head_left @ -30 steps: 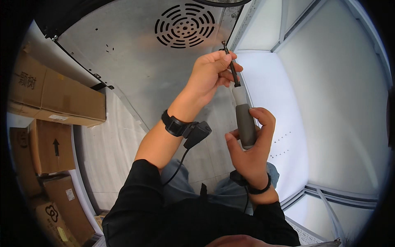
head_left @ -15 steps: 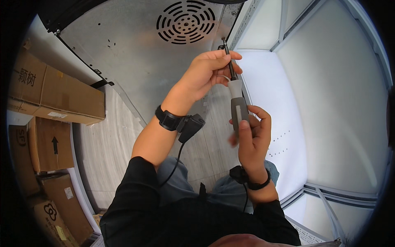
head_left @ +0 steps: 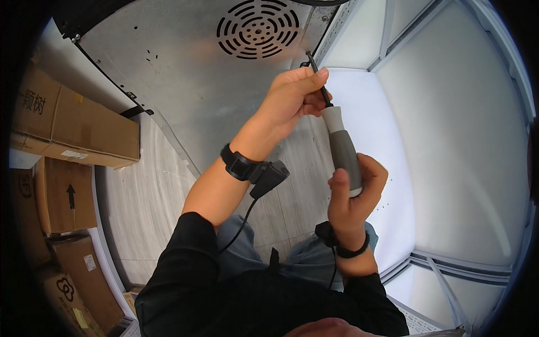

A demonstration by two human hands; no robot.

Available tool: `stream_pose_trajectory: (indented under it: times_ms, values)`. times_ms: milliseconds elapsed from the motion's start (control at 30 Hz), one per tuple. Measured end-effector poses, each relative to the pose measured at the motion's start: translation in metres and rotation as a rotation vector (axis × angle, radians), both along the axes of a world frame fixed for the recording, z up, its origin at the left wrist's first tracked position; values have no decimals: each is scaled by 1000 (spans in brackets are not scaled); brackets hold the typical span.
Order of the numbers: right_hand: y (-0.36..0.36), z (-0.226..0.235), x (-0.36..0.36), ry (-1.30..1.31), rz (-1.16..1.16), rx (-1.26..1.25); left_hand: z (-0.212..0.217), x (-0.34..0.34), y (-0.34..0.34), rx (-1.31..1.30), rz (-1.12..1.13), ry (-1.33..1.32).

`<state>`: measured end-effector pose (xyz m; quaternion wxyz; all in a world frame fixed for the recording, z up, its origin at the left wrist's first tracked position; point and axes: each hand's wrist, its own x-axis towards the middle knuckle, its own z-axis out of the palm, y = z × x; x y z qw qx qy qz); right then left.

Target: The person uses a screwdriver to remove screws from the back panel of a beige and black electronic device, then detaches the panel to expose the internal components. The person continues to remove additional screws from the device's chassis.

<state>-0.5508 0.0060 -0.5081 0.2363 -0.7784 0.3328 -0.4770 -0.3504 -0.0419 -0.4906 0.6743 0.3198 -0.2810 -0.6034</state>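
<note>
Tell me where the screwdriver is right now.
In the head view, the screwdriver is centre-right: the right hand grips its grey handle, the left hand pinches its dark shaft, and the tip points up toward the metal panel near the round vent.

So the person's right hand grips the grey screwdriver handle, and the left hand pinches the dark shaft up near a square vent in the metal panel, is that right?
Not quite. The head view shows a round vent, not a square one, in the metal panel. The rest holds: the right hand grips the grey screwdriver handle, and the left hand pinches the dark shaft.
</note>
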Motion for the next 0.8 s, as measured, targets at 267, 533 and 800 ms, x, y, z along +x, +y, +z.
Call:
stream_pose_trajectory:
  times_ms: [267,533,800]
  values:
    - [-6,11,-7,37,-6,130,-1,-2,-1,-88,20,6]
    - [-3,8,5,-24,-19,31,-8,-5,-5,-31,94,-68]
    - [0,8,6,-61,100,400,-3,2,-7,17,64,15]
